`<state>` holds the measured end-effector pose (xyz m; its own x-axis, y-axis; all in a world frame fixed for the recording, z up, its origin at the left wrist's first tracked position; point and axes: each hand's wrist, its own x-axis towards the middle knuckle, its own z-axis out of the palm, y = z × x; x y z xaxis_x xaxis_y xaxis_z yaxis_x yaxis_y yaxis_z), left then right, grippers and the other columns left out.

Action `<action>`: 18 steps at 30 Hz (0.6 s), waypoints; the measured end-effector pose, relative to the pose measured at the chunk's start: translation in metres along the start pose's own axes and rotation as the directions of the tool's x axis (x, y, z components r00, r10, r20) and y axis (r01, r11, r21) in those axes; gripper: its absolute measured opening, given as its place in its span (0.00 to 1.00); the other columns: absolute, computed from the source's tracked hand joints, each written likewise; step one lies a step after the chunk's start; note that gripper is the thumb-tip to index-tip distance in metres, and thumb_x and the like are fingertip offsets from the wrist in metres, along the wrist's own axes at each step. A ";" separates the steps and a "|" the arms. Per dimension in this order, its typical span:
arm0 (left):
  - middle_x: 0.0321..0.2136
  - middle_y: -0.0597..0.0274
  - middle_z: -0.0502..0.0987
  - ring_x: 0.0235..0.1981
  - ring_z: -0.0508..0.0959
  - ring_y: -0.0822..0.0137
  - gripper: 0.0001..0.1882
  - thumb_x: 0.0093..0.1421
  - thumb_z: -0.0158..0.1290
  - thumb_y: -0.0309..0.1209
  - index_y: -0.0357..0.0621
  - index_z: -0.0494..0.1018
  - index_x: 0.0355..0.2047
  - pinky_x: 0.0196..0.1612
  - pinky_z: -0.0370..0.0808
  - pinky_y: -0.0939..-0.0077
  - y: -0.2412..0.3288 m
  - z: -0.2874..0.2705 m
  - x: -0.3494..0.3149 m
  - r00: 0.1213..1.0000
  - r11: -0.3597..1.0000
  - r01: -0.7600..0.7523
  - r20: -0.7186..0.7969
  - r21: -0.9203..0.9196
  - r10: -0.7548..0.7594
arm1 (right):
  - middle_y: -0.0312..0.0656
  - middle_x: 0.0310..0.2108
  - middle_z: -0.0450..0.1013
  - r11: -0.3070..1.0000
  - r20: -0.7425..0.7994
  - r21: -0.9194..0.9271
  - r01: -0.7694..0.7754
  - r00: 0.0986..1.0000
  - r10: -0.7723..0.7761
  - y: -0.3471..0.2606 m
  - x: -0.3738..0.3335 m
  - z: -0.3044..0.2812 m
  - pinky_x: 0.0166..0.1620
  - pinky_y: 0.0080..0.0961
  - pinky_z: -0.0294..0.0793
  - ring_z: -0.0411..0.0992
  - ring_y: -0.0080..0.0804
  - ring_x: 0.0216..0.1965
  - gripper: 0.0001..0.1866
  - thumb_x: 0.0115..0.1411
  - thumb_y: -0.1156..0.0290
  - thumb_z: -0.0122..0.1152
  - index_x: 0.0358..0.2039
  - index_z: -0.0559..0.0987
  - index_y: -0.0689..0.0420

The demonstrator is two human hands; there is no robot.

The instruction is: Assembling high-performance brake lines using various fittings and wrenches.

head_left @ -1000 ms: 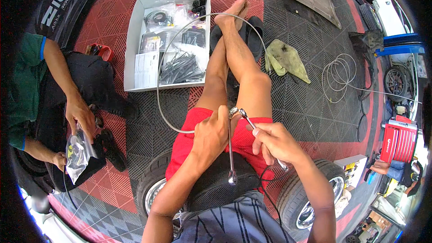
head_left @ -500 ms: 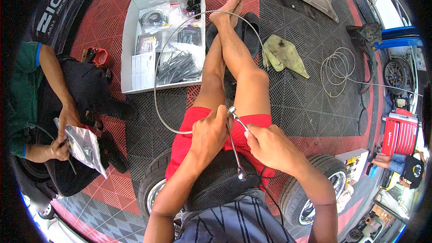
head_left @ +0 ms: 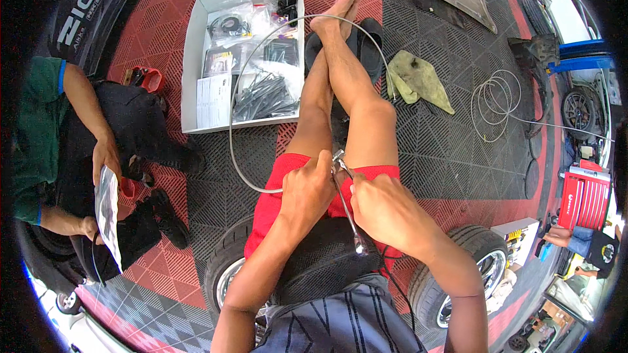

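My left hand (head_left: 306, 186) is closed at my lap around the end of a thin grey braided hose (head_left: 231, 137) and a chrome wrench (head_left: 351, 219). That wrench slants down past my palm, its far end over the black mesh seat. The hose arcs forward over the white box and my feet, its other end by a green rag (head_left: 418, 78). Gripped in my right hand (head_left: 387, 208) is a second chrome wrench (head_left: 343, 165), mostly hidden by the fingers. Its head meets the fitting beside my left thumb; the fitting itself is largely covered.
A white box (head_left: 188, 91) holds bagged parts and black zip ties. Left of me, a co-worker's hand (head_left: 104, 155) holds a plastic bag (head_left: 108, 212). Tyres (head_left: 428, 287) flank my seat. Coiled hose (head_left: 487, 134) lies at right, near a red tool chest (head_left: 581, 199).
My right hand has swung its wrench inward, closer to my left hand. The co-worker's plastic bag has turned more edge-on. My left hand keeps its grip.
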<state>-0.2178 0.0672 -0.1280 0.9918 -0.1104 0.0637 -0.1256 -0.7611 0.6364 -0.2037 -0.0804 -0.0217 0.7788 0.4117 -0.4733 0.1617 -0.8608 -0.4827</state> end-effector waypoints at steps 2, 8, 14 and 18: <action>0.19 0.48 0.76 0.19 0.79 0.47 0.18 0.54 0.62 0.37 0.40 0.65 0.30 0.18 0.74 0.54 0.000 -0.001 0.000 0.999 0.997 -0.050 -0.015 0.055 0.051 | 0.63 0.21 0.73 0.999 0.029 -0.026 0.021 0.999 -0.021 -0.004 0.002 -0.003 0.33 0.50 0.78 0.76 0.61 0.27 0.10 0.56 0.75 0.55 0.29 0.76 0.73; 0.21 0.51 0.76 0.18 0.79 0.49 0.19 0.53 0.63 0.38 0.41 0.65 0.29 0.18 0.74 0.57 -0.002 0.001 -0.004 0.995 0.994 -0.098 -0.024 0.055 0.099 | 0.61 0.21 0.75 0.998 0.265 -0.017 -0.062 0.962 0.065 -0.003 0.028 -0.037 0.32 0.42 0.79 0.79 0.51 0.26 0.12 0.57 0.75 0.51 0.26 0.79 0.72; 0.19 0.52 0.75 0.18 0.79 0.50 0.19 0.52 0.64 0.39 0.42 0.65 0.28 0.17 0.73 0.57 -0.002 0.005 -0.004 0.992 0.991 -0.121 -0.019 0.050 0.123 | 0.58 0.20 0.76 0.993 0.529 -0.117 -0.022 0.845 0.081 -0.010 0.059 -0.053 0.31 0.38 0.80 0.80 0.46 0.25 0.12 0.56 0.76 0.52 0.27 0.80 0.72; 0.19 0.53 0.75 0.19 0.79 0.50 0.18 0.52 0.64 0.39 0.42 0.66 0.28 0.17 0.72 0.57 -0.005 0.004 -0.004 0.993 0.996 -0.088 -0.078 0.008 0.088 | 0.59 0.20 0.76 0.992 0.424 -0.114 0.045 0.906 0.008 -0.011 0.049 -0.053 0.34 0.39 0.80 0.80 0.48 0.26 0.13 0.57 0.75 0.51 0.26 0.80 0.73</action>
<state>-0.2207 0.0687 -0.1350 0.9756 -0.1265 0.1796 -0.2122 -0.7533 0.6225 -0.1355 -0.0663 -0.0006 0.4494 0.4932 -0.7448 0.2650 -0.8698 -0.4161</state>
